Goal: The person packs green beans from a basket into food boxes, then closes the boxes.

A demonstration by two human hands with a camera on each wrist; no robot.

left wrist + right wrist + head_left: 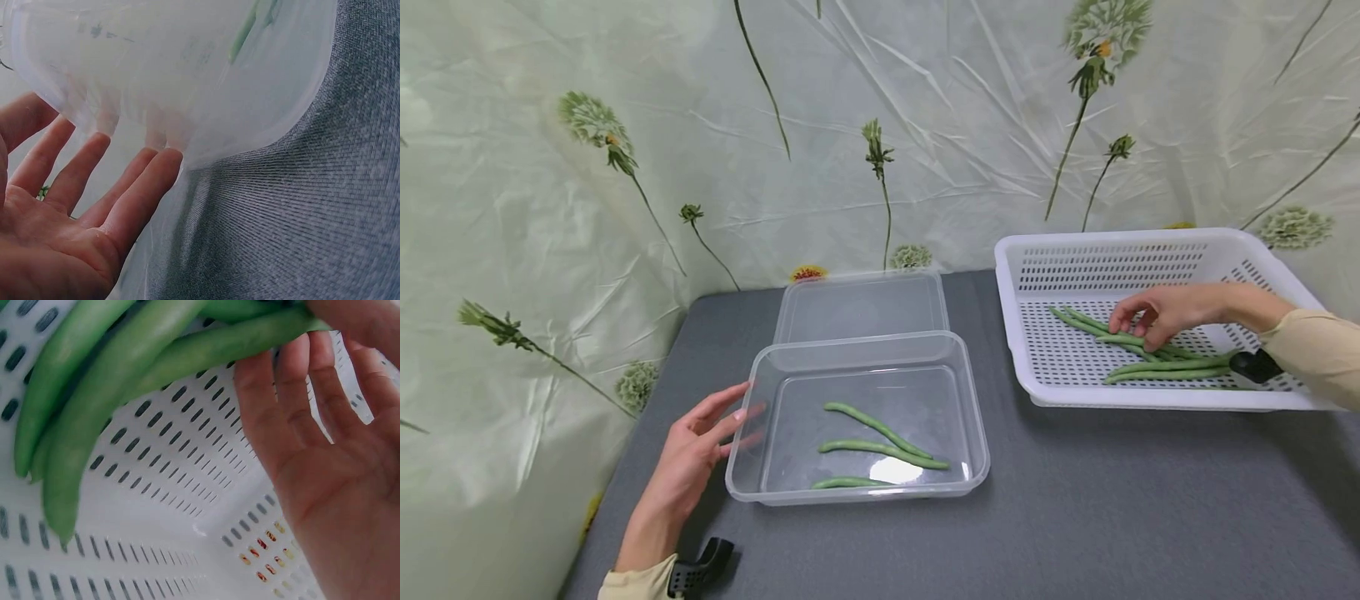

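A clear plastic container holds three green beans on its bottom. My left hand is beside its left wall, fingers extended, and the fingertips rest against the plastic in the left wrist view. Over on the right, my right hand reaches into a white perforated basket among several loose green beans. In the right wrist view, one green bean has its end between the thumb and fingers of that hand, which pinch it.
Behind the container lies a clear lid on the grey tabletop. A floral plastic sheet covers the wall at the back and left. The basket stands at the back right, with raised sides around the beans.
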